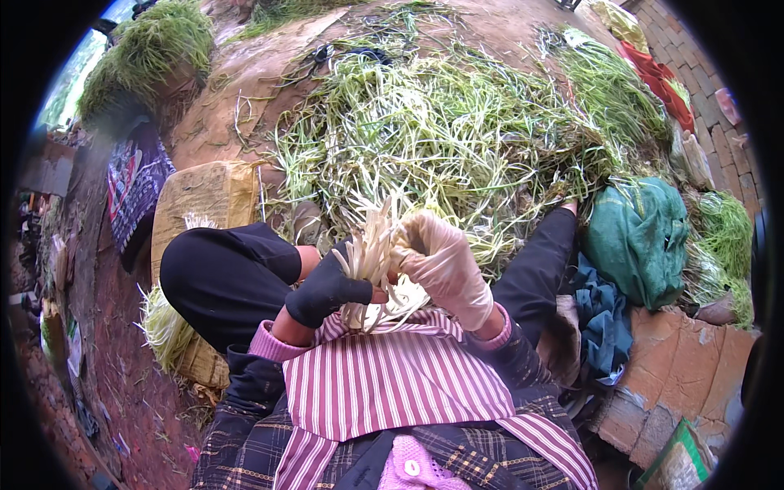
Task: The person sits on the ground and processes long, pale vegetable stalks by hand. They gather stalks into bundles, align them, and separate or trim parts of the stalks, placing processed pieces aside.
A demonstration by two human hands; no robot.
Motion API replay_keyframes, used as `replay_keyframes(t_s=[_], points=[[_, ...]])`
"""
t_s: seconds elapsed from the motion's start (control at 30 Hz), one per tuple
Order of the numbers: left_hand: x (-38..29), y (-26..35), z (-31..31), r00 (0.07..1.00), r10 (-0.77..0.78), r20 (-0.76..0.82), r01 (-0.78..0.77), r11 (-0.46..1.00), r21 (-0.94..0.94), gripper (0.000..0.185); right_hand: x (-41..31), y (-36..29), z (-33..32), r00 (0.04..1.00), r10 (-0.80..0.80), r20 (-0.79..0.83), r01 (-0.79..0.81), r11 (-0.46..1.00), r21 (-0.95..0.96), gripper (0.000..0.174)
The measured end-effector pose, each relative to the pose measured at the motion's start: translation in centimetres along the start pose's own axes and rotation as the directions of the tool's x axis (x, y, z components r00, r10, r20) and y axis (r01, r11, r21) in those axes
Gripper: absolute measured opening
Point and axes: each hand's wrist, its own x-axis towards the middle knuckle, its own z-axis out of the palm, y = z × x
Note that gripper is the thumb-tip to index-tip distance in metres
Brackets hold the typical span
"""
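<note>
A bunch of pale plant stalks (375,245) stands between my hands, above the lap of a striped apron (398,383). My left hand (324,289), in a dark fingerless glove, grips the bunch from its left side, thumb across the stalks. At the bunch's right side is my right hand (438,263), in a thin whitish glove, its fingers curled; what its fingertips hold is hard to tell. More pale stalks (407,297) lie on the apron just below the hands. Beyond them spreads a large heap of loose green and white stalks (429,135).
A yellow woven sack (190,190) and a bundle of pale stalks (162,327) lie beside the left knee. To the right are a stuffed green sack (637,239), blue cloth (603,318) and reddish blocks (680,367). Green bundles (153,55) rest at the upper left.
</note>
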Motion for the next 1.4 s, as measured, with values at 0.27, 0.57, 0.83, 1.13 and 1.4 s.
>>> replay_keyframes(t_s=[0.27, 0.57, 0.83, 1.13, 1.4], points=[[-0.2, 0.1, 0.6, 0.997, 0.019, 0.077, -0.008, 0.989, -0.15, 0.04, 0.7, -0.9, 0.0, 0.999, -0.053, -0.01, 0.052, 0.997, -0.062, 0.01], [0.2, -1.0, 0.1, 0.995, -0.011, 0.103, 0.02, 0.996, -0.082, 0.043, 1.3, 0.0, 0.4, 0.989, -0.119, -0.084, 0.112, 0.99, -0.087, 0.009], [-0.2, -1.5, -0.7, 0.99, -0.078, 0.115, 0.11, 0.944, -0.31, 0.045, 1.8, -0.5, 0.6, 0.993, -0.106, -0.054, 0.098, 0.986, -0.136, 0.01], [-1.3, 0.3, -0.6, 0.988, 0.031, -0.154, -0.056, 0.986, -0.16, 0.042, 2.5, -2.0, -2.7, 0.953, -0.185, -0.241, 0.194, 0.981, 0.014, 0.024], [-2.2, 2.0, -0.5, 0.958, 0.121, -0.261, -0.176, 0.964, -0.2, 0.047, 1.2, -0.2, -1.5, 0.996, -0.092, 0.002, 0.092, 0.992, -0.092, 0.031]])
